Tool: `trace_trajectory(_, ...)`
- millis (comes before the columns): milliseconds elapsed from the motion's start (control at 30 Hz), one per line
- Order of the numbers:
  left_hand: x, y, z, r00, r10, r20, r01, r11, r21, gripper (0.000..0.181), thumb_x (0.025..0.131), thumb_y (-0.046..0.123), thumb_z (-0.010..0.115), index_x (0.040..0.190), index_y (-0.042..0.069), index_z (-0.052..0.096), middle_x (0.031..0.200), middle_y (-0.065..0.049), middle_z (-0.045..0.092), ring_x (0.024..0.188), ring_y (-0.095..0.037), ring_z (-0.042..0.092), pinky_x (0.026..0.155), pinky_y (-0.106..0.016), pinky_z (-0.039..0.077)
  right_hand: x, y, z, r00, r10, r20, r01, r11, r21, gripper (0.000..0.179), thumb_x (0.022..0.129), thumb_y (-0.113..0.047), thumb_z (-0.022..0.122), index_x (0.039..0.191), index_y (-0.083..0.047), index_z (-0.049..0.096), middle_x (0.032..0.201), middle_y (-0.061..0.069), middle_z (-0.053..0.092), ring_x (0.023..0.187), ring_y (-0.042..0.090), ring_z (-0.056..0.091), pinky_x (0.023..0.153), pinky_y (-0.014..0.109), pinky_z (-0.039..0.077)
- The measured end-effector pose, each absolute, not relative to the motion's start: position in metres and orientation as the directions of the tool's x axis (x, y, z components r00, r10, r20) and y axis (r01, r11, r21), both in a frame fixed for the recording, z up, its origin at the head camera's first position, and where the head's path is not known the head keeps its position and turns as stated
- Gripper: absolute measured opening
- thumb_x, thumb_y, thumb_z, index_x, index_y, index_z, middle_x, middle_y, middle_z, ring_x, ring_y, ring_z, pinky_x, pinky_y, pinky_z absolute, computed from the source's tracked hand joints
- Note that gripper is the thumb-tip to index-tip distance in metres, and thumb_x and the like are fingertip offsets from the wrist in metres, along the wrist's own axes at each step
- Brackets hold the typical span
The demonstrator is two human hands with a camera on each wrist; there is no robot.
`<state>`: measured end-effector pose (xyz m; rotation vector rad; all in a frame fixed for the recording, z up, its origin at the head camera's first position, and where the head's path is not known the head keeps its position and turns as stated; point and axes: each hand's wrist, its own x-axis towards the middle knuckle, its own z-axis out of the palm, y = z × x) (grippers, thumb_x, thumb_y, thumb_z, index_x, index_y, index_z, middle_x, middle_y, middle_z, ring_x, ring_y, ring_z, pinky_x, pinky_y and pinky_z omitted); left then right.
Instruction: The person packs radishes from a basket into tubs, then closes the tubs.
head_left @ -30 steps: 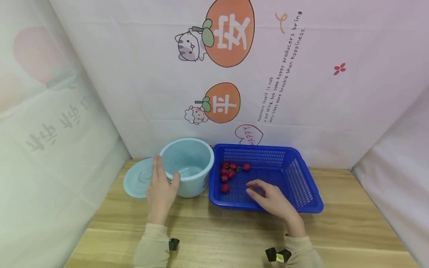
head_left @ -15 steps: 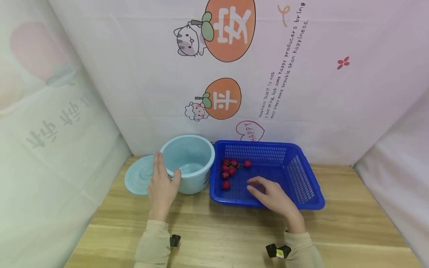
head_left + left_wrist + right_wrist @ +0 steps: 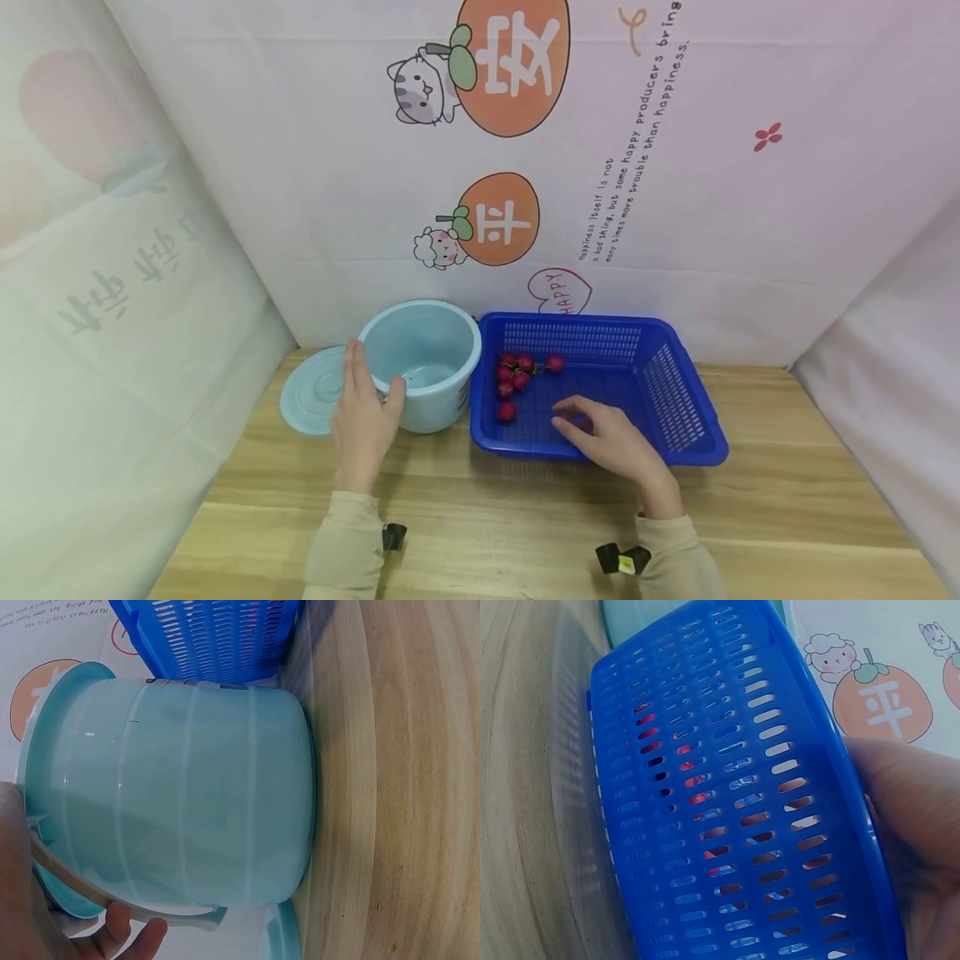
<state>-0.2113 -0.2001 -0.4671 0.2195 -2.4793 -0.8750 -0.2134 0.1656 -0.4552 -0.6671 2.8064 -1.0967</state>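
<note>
A light blue bucket stands upright on the table. My left hand rests at its near left rim, fingers extended along the outside and thumb by the front edge. In the left wrist view, two fingers lie by the bucket's pale handle. My right hand hovers over the front edge of a blue slotted basket, fingers loosely bent, with a gap between thumb and forefinger. Several small round red fruits, with bits of green stem, lie in the basket's left part. The wall partly hides my right fingers.
A round light blue lid lies left of the bucket, partly behind my left hand. Basket and bucket stand side by side against a printed cloth backdrop. Cloth also hangs at both sides of the wooden table.
The whole head view has shifted slightly upward. Both hands keep their places at bucket and basket, and the red fruits lie as before.
</note>
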Motion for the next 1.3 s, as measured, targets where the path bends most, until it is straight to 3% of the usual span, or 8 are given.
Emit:
trace_trajectory(633,-0.215,-0.204,-0.462,-0.854,-0.301,0.424,0.030,0.786,0.617,0.085,0.101,0.042,0.059,0.169,0.008,0.022,0.175,-0.004,0.022,0.061,-0.026,0.053,0.046,-0.035,0.038,-0.220,0.165,-0.443,-0.900,-0.422,0.109,-0.383,0.646,-0.661,0.027,0.106,-0.030,0.066,0.125,-0.011,0.072,0.112,0.004,0.075,0.088,0.017,0.066,0.075,0.033,0.055)
trace_trajectory(867,-0.206,-0.208,-0.467,-0.866,-0.312,0.392,-0.010,0.792,0.610,0.085,0.100,0.040,0.062,0.169,0.008,0.023,0.176,-0.004,0.021,0.064,-0.027,0.055,0.046,-0.034,0.038,-0.224,0.159,-0.434,-0.864,-0.503,0.029,-0.378,0.610,-0.696,0.029,0.106,-0.030,0.066,0.126,-0.010,0.072,0.111,0.003,0.075,0.076,0.016,0.066,0.068,0.030,0.054)
trace_trajectory(1267,-0.210,-0.204,-0.464,-0.875,-0.292,0.387,-0.002,0.799,0.601,0.086,0.101,0.043,0.060,0.169,0.009,0.021,0.177,-0.002,0.017,0.059,-0.024,0.050,0.044,-0.035,0.037,-0.261,0.136,-0.388,-0.787,-0.617,0.012,-0.470,0.586,-0.660,0.029,0.106,-0.029,0.065,0.126,-0.009,0.071,0.101,0.001,0.075,0.078,0.012,0.068,0.067,0.034,0.054)
trace_trajectory(1300,-0.211,-0.204,-0.463,-0.877,-0.290,0.384,-0.002,0.800,0.599,0.086,0.101,0.043,0.060,0.169,0.009,0.021,0.177,-0.002,0.017,0.065,-0.027,0.057,0.046,-0.037,0.041,-0.265,0.135,-0.384,-0.781,-0.624,-0.001,-0.470,0.589,-0.657,0.029,0.106,-0.030,0.065,0.126,-0.010,0.072,0.099,-0.001,0.075,0.080,0.012,0.068,0.069,0.034,0.055)
